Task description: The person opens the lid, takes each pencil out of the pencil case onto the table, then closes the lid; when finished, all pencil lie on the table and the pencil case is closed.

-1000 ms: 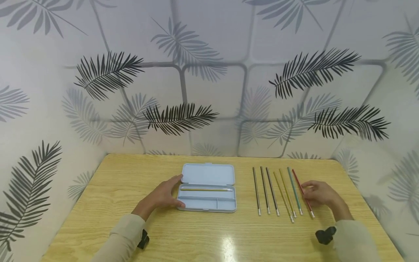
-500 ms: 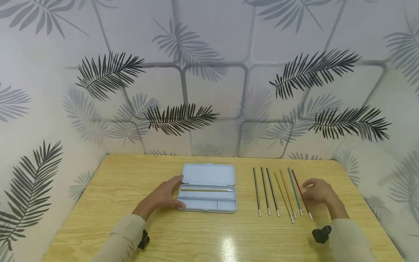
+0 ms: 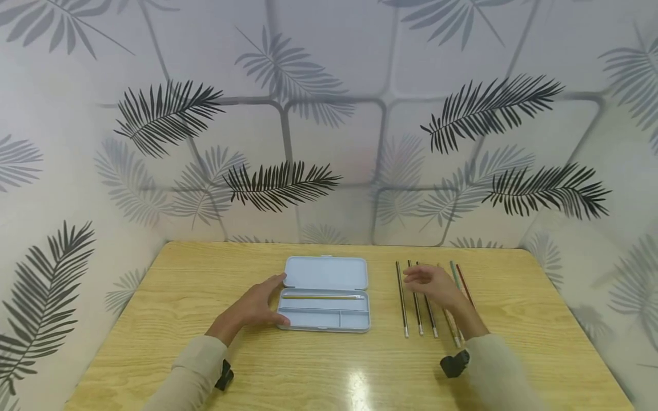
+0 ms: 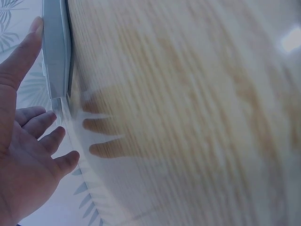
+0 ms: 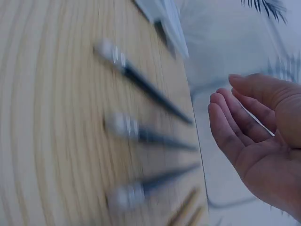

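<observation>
- Moved since the earlier frames: my right hand point(image 3: 434, 282) has gone from beside the red pencil point(image 3: 463, 281) to above the three dark pencils point(image 3: 403, 311); its fingers curve loosely and grasp nothing.
- My left hand point(image 3: 257, 302) remains at the pencil case point(image 3: 324, 329), thumb and fingertip touching its left end, fingers extended rather than clenched.
- The case sits mid-table, its lid point(image 3: 326, 273) folded back toward the table's far edge; long axis left to right.
- The yellow pencil point(image 3: 323, 297) inside lies along the rear compartment, white end rightward.
- Right of the case, a strip of tabletop point(image 3: 382, 297) gives room before the dark pencils; more extends nearer me.
- Loose pencils point away from me, tilting slightly left; the dark ones' white ends are nearest me.
- Two paler pencils point(image 3: 452, 330) are partly hidden beneath my right forearm; the green pencil point(image 3: 455, 273) lies just beside the red.
</observation>
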`<state>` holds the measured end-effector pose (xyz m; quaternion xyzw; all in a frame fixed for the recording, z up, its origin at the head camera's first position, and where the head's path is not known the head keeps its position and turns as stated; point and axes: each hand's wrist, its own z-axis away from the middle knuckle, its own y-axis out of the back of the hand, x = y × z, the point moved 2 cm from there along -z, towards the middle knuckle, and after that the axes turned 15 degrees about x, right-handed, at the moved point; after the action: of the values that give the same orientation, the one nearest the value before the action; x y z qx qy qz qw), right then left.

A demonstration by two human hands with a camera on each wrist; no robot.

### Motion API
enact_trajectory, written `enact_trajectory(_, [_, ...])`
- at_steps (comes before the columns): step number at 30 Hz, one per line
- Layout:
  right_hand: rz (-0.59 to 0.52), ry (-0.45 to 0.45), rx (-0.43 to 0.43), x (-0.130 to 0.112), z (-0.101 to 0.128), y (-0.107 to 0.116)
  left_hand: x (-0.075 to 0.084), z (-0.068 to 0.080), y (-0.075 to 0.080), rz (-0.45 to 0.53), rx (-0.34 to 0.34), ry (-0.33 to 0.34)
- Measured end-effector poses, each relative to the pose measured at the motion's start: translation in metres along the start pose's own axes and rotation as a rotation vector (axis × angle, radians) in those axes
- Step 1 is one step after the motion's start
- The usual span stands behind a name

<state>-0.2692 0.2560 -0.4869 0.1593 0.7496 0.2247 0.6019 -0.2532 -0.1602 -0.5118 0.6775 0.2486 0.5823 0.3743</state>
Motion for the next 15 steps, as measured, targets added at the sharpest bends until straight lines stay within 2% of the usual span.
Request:
enact_trajectory(4, [-0.093,0.027,-0.102,-0.018,-0.006,-0.033,-0.001,0.0,0.0,0.001,-0.003,-0.006])
enact_trajectory(8, [-0.159,0.007,-0.233,-0.035,-0.009,-0.063,-0.003,0.0,0.0,-0.001,-0.002,-0.005])
enact_trajectory(11, [-0.157,0.02,-0.294,-0.047,-0.01,-0.082,-0.003,0.0,0.0,0.003,0.003,-0.005])
enact_trajectory(15, [-0.128,0.058,-0.328,-0.056,-0.01,-0.1,-0.002,0.0,-0.001,0.01,-0.001,0.001])
